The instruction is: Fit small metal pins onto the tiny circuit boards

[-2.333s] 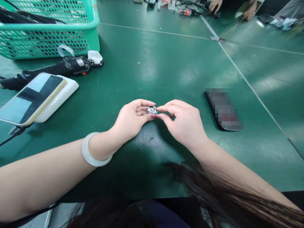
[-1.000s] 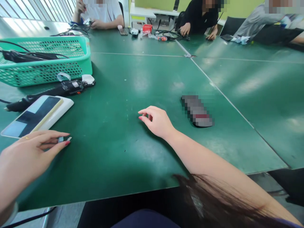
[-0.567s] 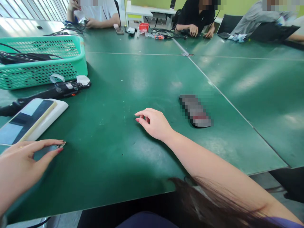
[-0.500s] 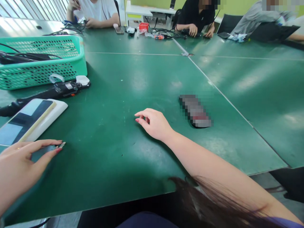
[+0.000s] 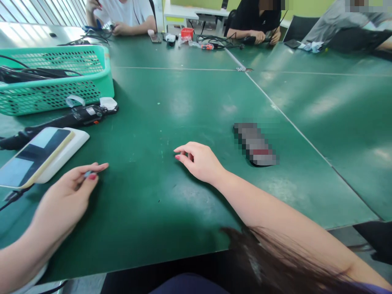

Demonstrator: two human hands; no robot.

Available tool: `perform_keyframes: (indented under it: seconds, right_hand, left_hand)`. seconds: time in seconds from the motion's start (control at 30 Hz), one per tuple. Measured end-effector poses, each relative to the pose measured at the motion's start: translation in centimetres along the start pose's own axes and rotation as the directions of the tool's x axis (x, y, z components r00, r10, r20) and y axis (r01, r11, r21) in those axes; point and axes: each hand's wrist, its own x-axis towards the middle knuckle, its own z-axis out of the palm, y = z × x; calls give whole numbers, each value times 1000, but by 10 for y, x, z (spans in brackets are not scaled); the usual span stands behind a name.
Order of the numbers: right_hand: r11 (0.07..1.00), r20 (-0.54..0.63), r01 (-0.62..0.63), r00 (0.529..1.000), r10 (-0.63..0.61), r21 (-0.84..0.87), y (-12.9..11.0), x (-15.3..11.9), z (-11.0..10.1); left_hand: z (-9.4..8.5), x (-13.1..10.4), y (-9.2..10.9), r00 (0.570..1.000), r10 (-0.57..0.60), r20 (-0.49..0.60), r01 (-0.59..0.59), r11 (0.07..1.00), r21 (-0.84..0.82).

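Observation:
My left hand [image 5: 69, 194] is closed over the table at the lower left. Between its thumb and fingers shows a bit of a small bluish piece [image 5: 88, 174]; the fingers hide most of it and I cannot tell its kind. Just left of that hand, a phone [image 5: 36, 155] lies on a white block [image 5: 65, 157]. My right hand [image 5: 197, 161] rests on the green table [image 5: 137, 228] near the middle, fingers loosely curled, thumb and index tips slightly apart, nothing in it. A dark, blurred-out oblong object [image 5: 255, 145] lies to its right.
A green plastic basket [image 5: 61, 92] holding black cables stands at the far left. In front of it lies a black tool-like handle [image 5: 73, 116] with a cord. Across the table sit several people, with cables [image 5: 214, 41] and a red box [image 5: 187, 32] near them.
My left hand has moved right and slightly up, away from the phone, with the small piece still in its fingers. A black cable end beside the phone is now uncovered. My right hand stays put.

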Motion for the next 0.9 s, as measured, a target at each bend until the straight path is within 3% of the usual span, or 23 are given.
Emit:
perform_keyframes:
  seconds: [0.13, 0.2, 0.27, 0.33, 0.4, 0.5, 0.6, 0.7, 0.9]
  right_hand:
    - [998, 13, 21, 1000, -20, -52, 2, -1, 1]
    - [997, 22, 23, 1000, -22, -77, 4, -1, 0]
    - [995, 29, 7, 1000, -4, -103, 7, -1, 0]
    - [992, 27, -23, 999, 26, -121, 10, -1, -1]
    - [991, 20, -48, 998, 51, -125, 11, 0, -1]
    - [990, 22, -51, 998, 54, -128, 9, 1, 0]
    - [989, 31, -24, 999, 29, -146, 7, 1, 1]
    - [989, 26, -22, 999, 26, -147, 6, 1, 1]
    - [986, 33, -52, 998, 58, -159, 11, -2, -7]
  left_hand:
    - [50, 10, 58, 997, 33, 66, -9, 943, -333]
    - [69, 18, 79, 985, 80, 153, 10, 858, -513]
    - [81, 23, 91, 983, 120, 140, 3, 747, -665]
    - [86, 26, 96, 984, 150, 92, -32, 665, -746]
    - [89, 25, 94, 982, 164, 90, -36, 639, -768]
    - [93, 22, 90, 963, 186, 193, 31, 639, -769]
    - [98, 20, 91, 913, 268, 309, 114, 558, -822]
    - [99, 22, 92, 895, 330, 298, 111, 484, -868]
    - [93, 27, 83, 924, 283, 259, 76, 526, -847]
